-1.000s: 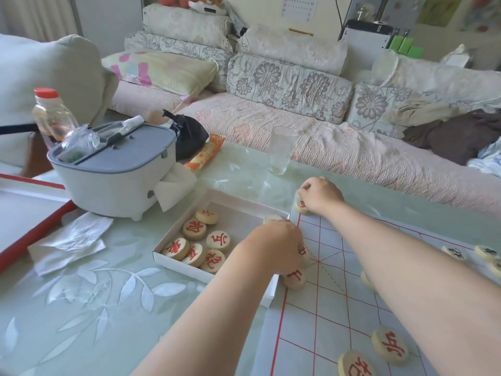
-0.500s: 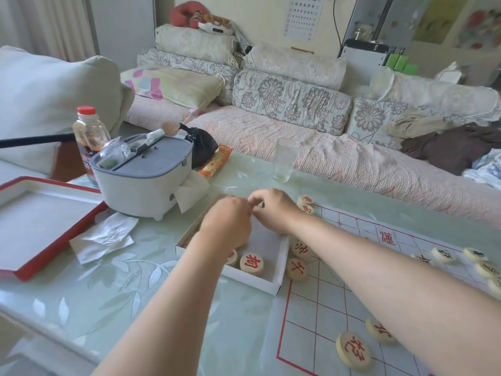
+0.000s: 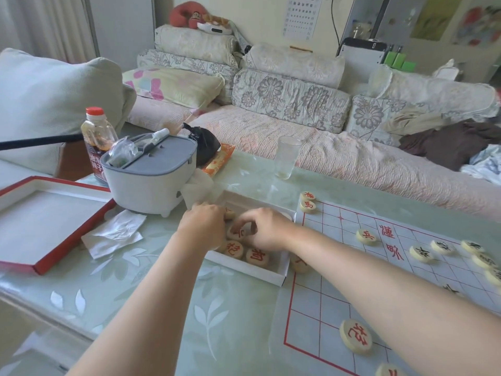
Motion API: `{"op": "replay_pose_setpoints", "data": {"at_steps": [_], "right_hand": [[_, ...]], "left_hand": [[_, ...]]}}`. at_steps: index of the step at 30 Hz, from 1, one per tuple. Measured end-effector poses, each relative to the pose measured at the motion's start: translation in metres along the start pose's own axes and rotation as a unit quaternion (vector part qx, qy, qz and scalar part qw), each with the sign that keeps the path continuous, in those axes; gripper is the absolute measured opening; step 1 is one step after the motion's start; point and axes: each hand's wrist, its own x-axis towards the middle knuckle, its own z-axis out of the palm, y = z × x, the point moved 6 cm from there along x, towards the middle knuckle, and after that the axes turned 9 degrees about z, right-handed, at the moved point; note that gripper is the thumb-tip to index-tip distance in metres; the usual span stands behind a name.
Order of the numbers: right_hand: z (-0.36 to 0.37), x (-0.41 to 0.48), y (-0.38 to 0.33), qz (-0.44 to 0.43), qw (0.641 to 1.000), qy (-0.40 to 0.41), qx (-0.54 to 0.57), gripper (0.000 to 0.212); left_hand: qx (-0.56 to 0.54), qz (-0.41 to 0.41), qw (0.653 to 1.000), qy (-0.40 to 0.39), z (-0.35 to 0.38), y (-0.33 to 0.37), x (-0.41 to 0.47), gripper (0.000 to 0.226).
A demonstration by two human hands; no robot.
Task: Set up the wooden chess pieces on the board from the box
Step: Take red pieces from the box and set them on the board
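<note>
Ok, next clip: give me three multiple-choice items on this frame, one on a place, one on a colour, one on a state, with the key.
1. Where are both hands?
A. over the white box
B. on the board
C. at the glass

2. What colour is the bottle's cap?
A. green
B. red
C. black

3. What state is the drinking glass in?
A. tipped over
B. upright
C. held in a hand

Key:
1 A: the left hand and right hand are both at the white box among its pieces.
2 B: the bottle carries a red cap.
3 B: the drinking glass stands upright on the table, away from both hands.
</note>
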Motion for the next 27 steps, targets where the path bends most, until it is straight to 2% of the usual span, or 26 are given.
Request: {"op": "replay_pose_setpoints", "data": {"at_steps": [6, 12, 17, 22, 25, 27], "right_hand": [[-0.003, -0.003, 0.000, -0.020, 0.997, 0.040, -0.067, 0.024], [-0.004, -0.008, 0.002, -0.032, 0.992, 0.043, -0.113, 0.050], [0.001, -0.004, 0.008, -0.019, 0.989, 0.031, -0.144, 0.055], [-0.018, -0.002, 0.021, -0.006, 0.992, 0.105, -0.063, 0.050], [-0.046, -0.005, 0.050, 0.035, 0.984, 0.169, -0.032, 0.052], [-0.064, -0.010, 0.080, 0.071, 0.977, 0.199, 0.009, 0.054]], "left_hand": [[0.054, -0.042, 0.997, -0.023, 0.005, 0.008, 0.006, 0.037], [0.048, -0.070, 0.996, -0.009, 0.001, 0.014, 0.006, 0.032], [0.036, -0.085, 0.994, -0.053, 0.008, 0.017, 0.008, 0.035], [0.030, -0.083, 0.995, -0.037, 0.008, 0.018, 0.010, 0.023], [0.015, -0.070, 0.997, 0.021, -0.002, 0.027, 0.018, 0.023], [-0.040, -0.058, 0.995, 0.074, -0.006, 0.040, 0.024, 0.026]]}}
